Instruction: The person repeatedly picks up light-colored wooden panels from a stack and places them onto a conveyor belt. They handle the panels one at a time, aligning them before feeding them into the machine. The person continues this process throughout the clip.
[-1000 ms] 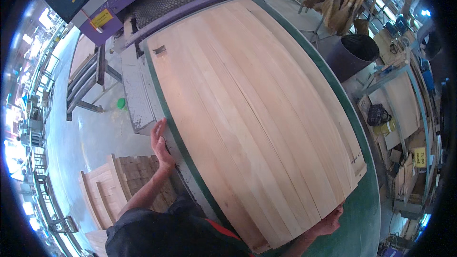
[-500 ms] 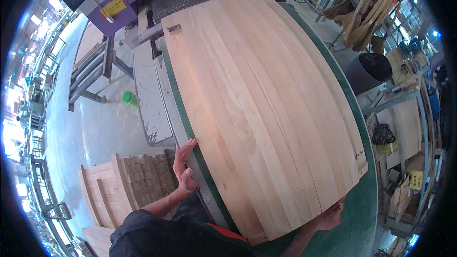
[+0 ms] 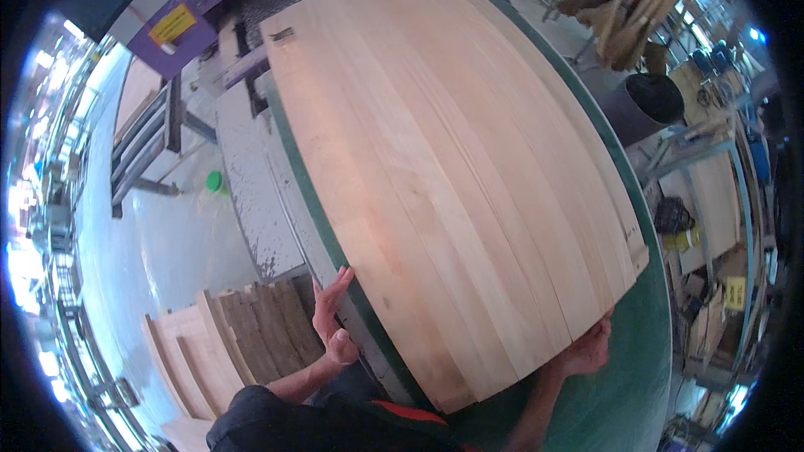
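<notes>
A large pale wooden panel (image 3: 435, 176) made of several boards side by side lies on a green belt (image 3: 632, 351). It points away from me, its far end at the mouth of a purple and grey machine (image 3: 163, 63). A dark mark shows near its far left corner. My left hand (image 3: 333, 314) is at the panel's left edge, fingers stretched out and fingertips at the belt's border. My right hand (image 3: 590, 347) grips the panel's near edge toward the right, its fingers partly hidden beneath the wood.
A grey metal side table (image 3: 260, 192) runs along the belt's left. Beyond it are a metal roller stand (image 3: 146, 146), a green-capped container (image 3: 215, 182) and stacked wood pieces (image 3: 272, 326). At right stand a dark bin (image 3: 643, 105), brooms (image 3: 624, 12) and a cluttered rack (image 3: 712, 201).
The panel has moved a little farther toward the machine, and my right hand has gone forward with its near edge. My left hand stays by the left edge. The view has turned slightly.
</notes>
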A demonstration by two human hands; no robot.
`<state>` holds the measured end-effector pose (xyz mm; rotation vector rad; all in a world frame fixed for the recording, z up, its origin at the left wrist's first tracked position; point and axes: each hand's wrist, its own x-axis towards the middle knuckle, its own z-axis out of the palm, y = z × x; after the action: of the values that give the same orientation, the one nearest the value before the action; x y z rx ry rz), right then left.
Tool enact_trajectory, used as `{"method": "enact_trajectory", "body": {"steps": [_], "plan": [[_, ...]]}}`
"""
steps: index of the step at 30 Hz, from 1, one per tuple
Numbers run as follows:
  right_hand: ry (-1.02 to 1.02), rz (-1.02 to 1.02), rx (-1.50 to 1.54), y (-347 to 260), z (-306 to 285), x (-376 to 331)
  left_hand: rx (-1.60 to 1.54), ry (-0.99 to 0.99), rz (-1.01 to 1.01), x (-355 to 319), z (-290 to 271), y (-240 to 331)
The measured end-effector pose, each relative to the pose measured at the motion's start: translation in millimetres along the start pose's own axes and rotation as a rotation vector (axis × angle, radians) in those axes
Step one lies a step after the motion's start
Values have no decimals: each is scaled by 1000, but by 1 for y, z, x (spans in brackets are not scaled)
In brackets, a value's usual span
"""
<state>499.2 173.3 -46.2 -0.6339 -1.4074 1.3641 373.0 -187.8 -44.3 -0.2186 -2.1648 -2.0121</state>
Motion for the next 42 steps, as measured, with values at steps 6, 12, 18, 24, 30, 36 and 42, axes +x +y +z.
{"method": "enact_trajectory", "body": {"steps": [6,12,18,24,30,36,42], "plan": [[56,122,314,-9,39,2,25,-57,4,7,1,10],[47,240,455,3,50,3,61,-42,39,5,2,13],[11,263,525,2,71,6,96,-64,44,5,-1,18],[-4,340,525,3,92,11,50,-54,51,0,-4,-5],[-18,330,396,13,107,11,13,-48,97,0,-4,-5],[8,289,387,10,127,12,82,-78,98,1,-6,5],[10,120,-36,20,141,14,0,-68,111,0,-2,1]]}}
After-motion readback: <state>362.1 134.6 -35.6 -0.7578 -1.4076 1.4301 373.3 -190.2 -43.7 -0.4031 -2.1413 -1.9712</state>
